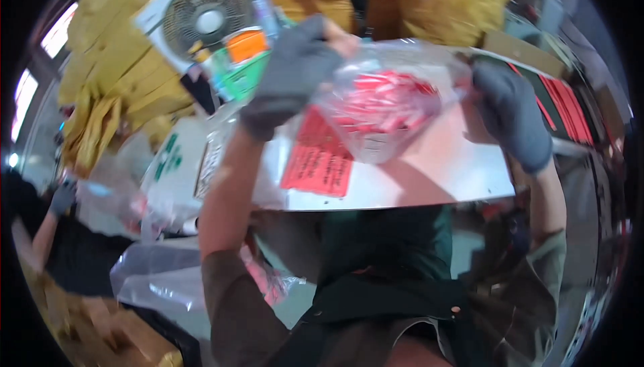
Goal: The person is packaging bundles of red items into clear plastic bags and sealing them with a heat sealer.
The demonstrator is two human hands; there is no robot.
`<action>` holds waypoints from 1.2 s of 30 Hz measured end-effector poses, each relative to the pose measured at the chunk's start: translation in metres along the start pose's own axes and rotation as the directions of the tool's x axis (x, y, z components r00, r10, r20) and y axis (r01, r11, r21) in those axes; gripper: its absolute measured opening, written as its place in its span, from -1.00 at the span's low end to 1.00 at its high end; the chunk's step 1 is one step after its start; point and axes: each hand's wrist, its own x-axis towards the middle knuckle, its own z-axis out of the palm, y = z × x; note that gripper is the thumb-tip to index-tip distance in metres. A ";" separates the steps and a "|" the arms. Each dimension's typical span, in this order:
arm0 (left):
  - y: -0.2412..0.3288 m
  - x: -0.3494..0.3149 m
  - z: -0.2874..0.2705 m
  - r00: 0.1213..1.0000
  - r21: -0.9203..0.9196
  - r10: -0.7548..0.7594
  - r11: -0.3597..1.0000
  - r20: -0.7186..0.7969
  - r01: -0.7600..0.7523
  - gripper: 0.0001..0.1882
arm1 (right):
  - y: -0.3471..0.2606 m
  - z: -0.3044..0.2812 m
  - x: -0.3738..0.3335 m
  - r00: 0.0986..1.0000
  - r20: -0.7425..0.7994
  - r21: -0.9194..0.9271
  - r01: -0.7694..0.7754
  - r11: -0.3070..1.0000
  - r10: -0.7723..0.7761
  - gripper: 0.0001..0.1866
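Observation:
A clear plastic bag (382, 109) full of small pink-red and white pieces hangs tilted between my hands, over the white tabletop (463, 179). My left hand (302, 65), in a grey glove with bare fingertips showing, is closed on the bag's upper left side. On the other side my right hand (506, 112), also grey-gloved, is closed at the bag's right corner; its fingers are partly hidden. What exactly the pieces are is too blurred to tell. Partly under the bag, a red printed sheet (316, 162) lies flat on the table.
A box fan (208, 18) stands at the back left, beside a green tray (245, 82) with an orange item. Large yellow sacks (456, 5) line the back. Red strips (567, 109) lie at the right. Another person's gloved hand (64, 198) is at the far left, near plastic bags.

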 end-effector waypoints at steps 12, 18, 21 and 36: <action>-0.012 -0.034 0.041 0.744 0.685 0.621 0.430 0.248 -0.588 -0.84 | -0.006 0.082 0.017 0.960 0.221 0.118 0.147 0.982 -0.170 -0.65; -0.111 -0.039 0.062 0.975 -0.369 -0.218 0.904 0.032 0.215 -0.60 | 0.043 0.164 0.092 0.996 0.085 0.297 0.004 0.955 -0.030 -0.72; -0.196 -0.017 0.080 0.908 -0.618 -0.391 0.679 0.154 0.397 -0.59 | 0.122 0.260 0.098 0.872 0.054 0.417 -0.463 0.782 0.487 -0.46; -0.300 0.056 0.067 0.769 -0.795 -0.636 0.439 0.053 0.418 -0.58 | 0.214 0.361 0.105 0.870 0.033 0.117 -0.492 0.863 0.492 -0.68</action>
